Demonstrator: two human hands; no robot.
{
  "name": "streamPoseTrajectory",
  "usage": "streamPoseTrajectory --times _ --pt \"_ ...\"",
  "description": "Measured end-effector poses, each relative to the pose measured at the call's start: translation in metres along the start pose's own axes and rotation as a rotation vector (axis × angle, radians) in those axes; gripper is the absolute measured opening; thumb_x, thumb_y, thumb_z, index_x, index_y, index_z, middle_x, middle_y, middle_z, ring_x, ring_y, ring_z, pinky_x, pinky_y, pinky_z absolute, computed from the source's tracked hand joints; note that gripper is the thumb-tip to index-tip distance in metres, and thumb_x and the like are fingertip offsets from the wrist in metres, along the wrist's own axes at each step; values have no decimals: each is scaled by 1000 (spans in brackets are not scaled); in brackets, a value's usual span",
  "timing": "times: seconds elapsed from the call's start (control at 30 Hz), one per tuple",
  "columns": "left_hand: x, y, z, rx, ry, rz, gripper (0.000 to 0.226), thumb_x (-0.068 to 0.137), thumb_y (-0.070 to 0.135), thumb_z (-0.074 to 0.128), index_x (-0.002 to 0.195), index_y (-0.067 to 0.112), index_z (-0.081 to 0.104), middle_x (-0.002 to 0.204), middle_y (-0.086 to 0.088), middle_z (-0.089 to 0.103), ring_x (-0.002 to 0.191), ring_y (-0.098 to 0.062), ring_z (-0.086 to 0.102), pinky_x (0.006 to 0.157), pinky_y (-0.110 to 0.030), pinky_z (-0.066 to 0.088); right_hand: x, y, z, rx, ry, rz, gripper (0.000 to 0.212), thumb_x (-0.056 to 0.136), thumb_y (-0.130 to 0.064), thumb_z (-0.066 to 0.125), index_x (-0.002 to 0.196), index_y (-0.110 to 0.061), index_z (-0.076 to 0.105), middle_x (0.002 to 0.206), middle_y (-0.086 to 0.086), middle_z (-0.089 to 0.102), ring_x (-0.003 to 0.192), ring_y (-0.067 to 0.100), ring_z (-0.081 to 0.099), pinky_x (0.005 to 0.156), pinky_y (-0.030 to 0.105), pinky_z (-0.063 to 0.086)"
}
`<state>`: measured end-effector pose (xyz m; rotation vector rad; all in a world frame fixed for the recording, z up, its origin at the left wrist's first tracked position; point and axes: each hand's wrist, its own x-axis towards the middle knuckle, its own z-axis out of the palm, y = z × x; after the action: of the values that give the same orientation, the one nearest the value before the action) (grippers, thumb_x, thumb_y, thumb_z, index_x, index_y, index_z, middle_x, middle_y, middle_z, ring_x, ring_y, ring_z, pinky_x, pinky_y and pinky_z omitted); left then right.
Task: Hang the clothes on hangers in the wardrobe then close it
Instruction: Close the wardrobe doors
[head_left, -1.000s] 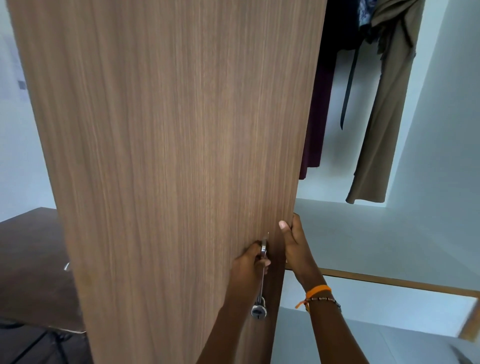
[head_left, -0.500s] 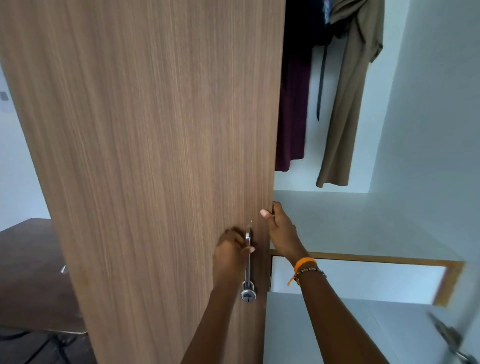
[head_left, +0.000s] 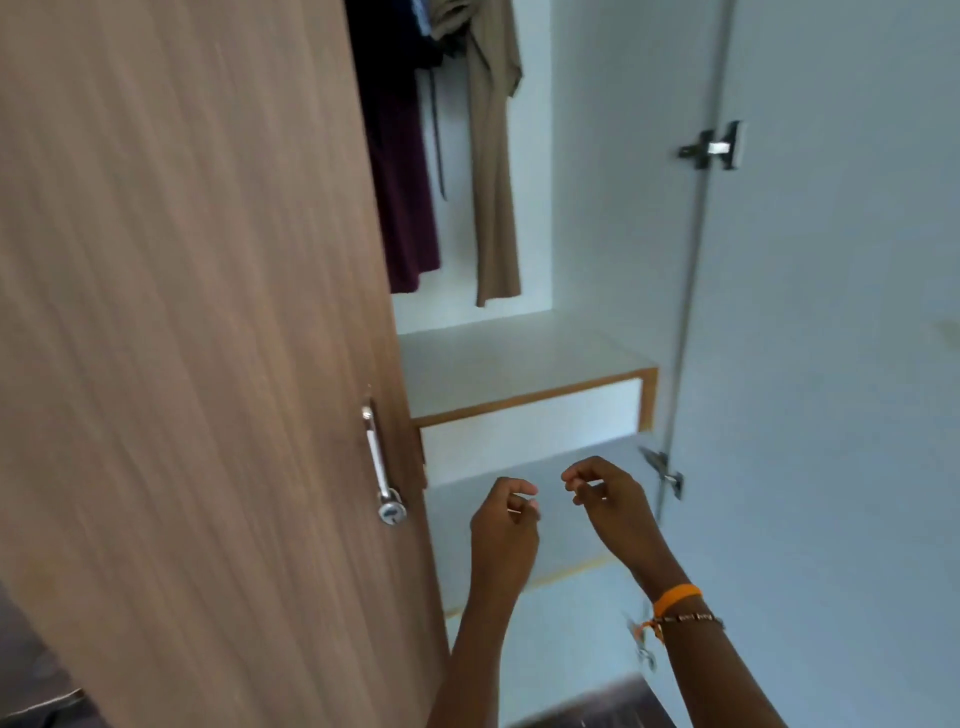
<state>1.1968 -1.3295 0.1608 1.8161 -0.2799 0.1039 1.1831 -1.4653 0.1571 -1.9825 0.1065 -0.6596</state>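
Observation:
The wood-grain left wardrobe door (head_left: 197, 312) fills the left of the view, with a metal handle (head_left: 379, 460) and a lock near its right edge. Inside the wardrobe hang a dark purple garment (head_left: 402, 171) and a tan garment (head_left: 491, 171). My left hand (head_left: 506, 519) and my right hand (head_left: 608, 499) hover side by side in front of the opening, right of the handle. Their fingers are loosely curled and hold nothing. An orange band sits on my right wrist.
The white inside of the right wardrobe door (head_left: 831, 312) stands open at right, with metal hinges (head_left: 714, 148) on its edge. A white shelf with a wood-trimmed front (head_left: 524, 400) lies below the hanging clothes. Dark floor shows at the bottom.
Both hands have let go of the left door, the left from the handle and the right from the door's edge, and moved right and down. The view has swung right.

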Motion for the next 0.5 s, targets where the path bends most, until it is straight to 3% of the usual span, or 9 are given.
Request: streamPoseTrajectory --times 0.17,0.37,0.5 --pt "-76 8 63 -5 -243 7 20 89 2 51 90 19 61 75 5 61 70 -8 58 56 -7 41 -87 15 -79 -75 185 134 26 88 8 48 82 -13 62 83 -4 64 70 11 60 63 8 44" --pt "-162 38 136 -13 -460 41 18 89 6 50 92 20 60 77 5 63 77 -12 62 61 -13 42 -183 13 -178 -171 489 185 28 88 7 47 82 -15 63 79 -9 63 67 4 60 62 10 44" --pt "-208 66 177 -27 -621 150 12 92 11 53 95 21 59 85 1 64 81 -14 62 58 -4 39 -221 11 -245 -184 755 208 23 87 5 48 85 -13 63 75 -6 62 66 7 58 62 15 43"
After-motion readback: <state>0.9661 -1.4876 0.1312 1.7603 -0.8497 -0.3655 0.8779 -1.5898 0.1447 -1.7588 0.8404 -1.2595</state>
